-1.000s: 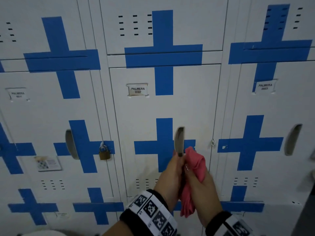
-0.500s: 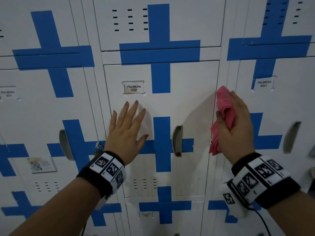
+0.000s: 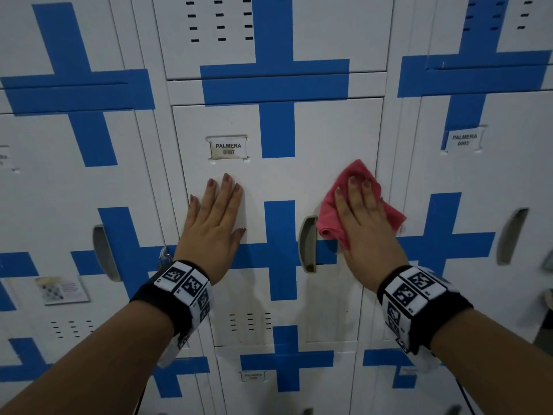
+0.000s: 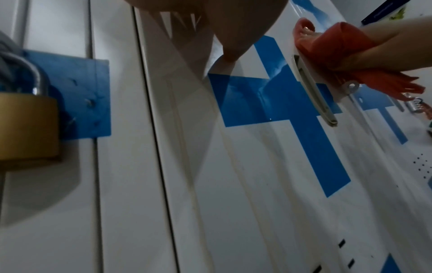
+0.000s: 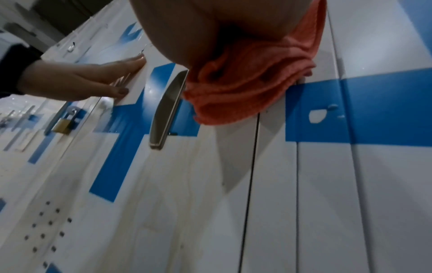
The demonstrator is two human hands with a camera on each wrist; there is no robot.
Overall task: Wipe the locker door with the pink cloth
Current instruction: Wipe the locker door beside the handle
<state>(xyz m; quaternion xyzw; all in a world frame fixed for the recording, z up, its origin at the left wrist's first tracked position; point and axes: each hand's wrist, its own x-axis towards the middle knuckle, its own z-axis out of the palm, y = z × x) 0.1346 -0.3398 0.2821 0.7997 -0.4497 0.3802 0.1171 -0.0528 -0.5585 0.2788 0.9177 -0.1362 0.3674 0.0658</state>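
Observation:
The white locker door (image 3: 329, 139) with blue tape crosses and a "PALMERA" label fills the middle of the head view. My right hand (image 3: 363, 217) lies flat with straight fingers on the pink cloth (image 3: 330, 214), pressing it against the door's right side, just right of the recessed handle (image 3: 308, 244). The cloth (image 5: 245, 88) bunches under my palm in the right wrist view, and the cloth (image 4: 332, 46) shows beside the handle in the left wrist view. My left hand (image 3: 214, 223) rests flat and open on the door, left of the centre cross.
A brass padlock (image 4: 25, 127) hangs on the neighbouring locker to the left, close to my left wrist. More white lockers with blue crosses stand on both sides and above. Vent slots (image 3: 250, 322) sit low on the door.
Both hands rose from the handle and parted. My left hand went flat on the door. My right hand carried the cloth up right, then spread it flat against the door.

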